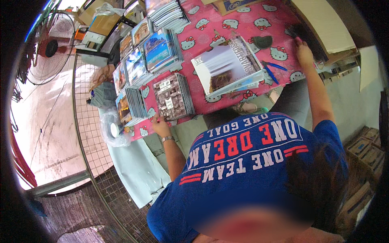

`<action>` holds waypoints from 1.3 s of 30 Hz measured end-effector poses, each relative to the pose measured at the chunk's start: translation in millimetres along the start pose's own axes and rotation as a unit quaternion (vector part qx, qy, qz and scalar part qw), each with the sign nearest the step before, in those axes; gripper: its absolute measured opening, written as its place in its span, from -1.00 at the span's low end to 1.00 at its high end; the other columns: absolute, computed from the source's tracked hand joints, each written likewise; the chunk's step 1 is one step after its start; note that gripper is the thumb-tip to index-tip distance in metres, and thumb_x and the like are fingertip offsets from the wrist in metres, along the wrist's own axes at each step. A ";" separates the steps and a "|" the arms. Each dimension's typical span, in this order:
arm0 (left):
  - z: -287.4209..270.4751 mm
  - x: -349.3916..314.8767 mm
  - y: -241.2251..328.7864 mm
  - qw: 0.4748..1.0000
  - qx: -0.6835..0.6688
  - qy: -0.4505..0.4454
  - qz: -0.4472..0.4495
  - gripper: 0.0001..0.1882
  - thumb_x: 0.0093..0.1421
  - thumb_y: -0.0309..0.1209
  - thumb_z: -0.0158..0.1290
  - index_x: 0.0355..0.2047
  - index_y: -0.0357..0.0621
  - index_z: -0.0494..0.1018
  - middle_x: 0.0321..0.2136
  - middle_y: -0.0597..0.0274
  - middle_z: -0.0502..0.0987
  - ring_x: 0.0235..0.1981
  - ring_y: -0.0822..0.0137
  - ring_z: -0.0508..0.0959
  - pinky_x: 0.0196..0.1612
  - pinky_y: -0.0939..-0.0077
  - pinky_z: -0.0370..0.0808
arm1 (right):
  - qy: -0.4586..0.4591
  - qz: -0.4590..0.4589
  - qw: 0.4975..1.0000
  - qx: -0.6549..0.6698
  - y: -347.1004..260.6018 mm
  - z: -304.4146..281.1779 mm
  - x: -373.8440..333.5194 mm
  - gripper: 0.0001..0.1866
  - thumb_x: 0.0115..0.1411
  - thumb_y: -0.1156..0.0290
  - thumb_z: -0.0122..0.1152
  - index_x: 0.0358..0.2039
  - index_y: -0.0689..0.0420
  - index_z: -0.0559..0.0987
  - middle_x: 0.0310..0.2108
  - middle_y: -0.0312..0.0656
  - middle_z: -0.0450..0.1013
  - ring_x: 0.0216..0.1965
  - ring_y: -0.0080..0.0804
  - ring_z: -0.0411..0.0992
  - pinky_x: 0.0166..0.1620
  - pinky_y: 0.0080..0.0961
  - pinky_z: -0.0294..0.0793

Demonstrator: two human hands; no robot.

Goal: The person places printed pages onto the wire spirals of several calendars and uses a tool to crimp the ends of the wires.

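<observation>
"Sorting notebooks (160, 48) into piles, I'd judge. And the hands?"

"The left hand (161, 126), fingers loosely bent, is at the worktop's (279, 30) near edge beside the grey notebooks (167, 95); the right hand (304, 54) is by a dark object (296, 31). I can't tell either grip."

"Next?"

"Probably squaring the waterfall-covered notebooks (223, 69), fanned beside blue pliers (275, 71), with both hands."

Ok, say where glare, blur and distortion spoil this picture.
Head view: glare bleaches the pale floor at far left; head view: fisheye distortion bends edges near the blackened rim; head view, bottom centre: an oval patch is blurred, while the grey, spiral-bound notebook stack looks reasonably sharp.
</observation>
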State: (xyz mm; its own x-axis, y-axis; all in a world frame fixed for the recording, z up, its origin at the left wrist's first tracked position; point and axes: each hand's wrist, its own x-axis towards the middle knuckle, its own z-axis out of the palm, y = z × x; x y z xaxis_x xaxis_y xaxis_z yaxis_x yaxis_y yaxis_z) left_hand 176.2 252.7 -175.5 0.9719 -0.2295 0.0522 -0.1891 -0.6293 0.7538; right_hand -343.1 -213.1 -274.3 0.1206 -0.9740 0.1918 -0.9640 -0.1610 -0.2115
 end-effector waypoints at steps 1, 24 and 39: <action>2.9 0.6 12.0 0.998 0.025 0.017 0.056 -0.63 0.10 -0.47 0.17 -0.07 -0.36 0.50 -0.17 -0.01 0.58 -0.18 0.21 0.55 -0.07 0.38 0.44 | 0.011 -0.032 0.998 -0.049 2.4 -1.4 1.1 -0.61 0.21 0.27 0.00 0.06 -0.02 0.44 -0.19 0.00 0.48 -0.15 0.05 0.47 -0.09 -0.10 0.49; 116.8 -112.4 254.9 0.615 0.143 -0.451 0.631 -0.69 0.07 -0.25 0.16 -0.19 -0.09 0.56 -0.32 0.10 0.59 -0.42 0.15 0.60 -0.27 0.32 0.51 | 0.054 -0.173 0.900 0.396 -133.8 -130.5 -60.7 -0.68 0.21 0.43 0.12 -0.01 0.17 0.51 -0.24 -0.07 0.47 -0.19 -0.26 0.47 -0.11 -0.42 0.43; 111.1 -117.5 265.1 0.617 0.209 -0.407 0.640 -0.67 0.10 -0.33 0.07 -0.11 -0.08 0.53 -0.32 -0.02 0.58 -0.36 0.03 0.59 -0.26 0.20 0.49 | -0.131 -0.037 0.824 0.549 -158.4 -151.3 -91.7 -0.68 0.29 0.38 -0.01 0.01 0.16 0.49 -0.36 -0.36 0.41 -0.34 -0.61 0.33 -0.23 -0.61 0.36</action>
State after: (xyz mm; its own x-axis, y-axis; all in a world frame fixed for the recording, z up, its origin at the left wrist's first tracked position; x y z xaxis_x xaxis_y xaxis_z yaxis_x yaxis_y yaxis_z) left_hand -3.7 30.3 -54.5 -0.3727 -0.9269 -0.0450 -0.9135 0.3580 0.1932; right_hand -237.3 -74.2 -113.5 0.3556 -0.9327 0.0596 -0.1729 -0.1283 -0.9766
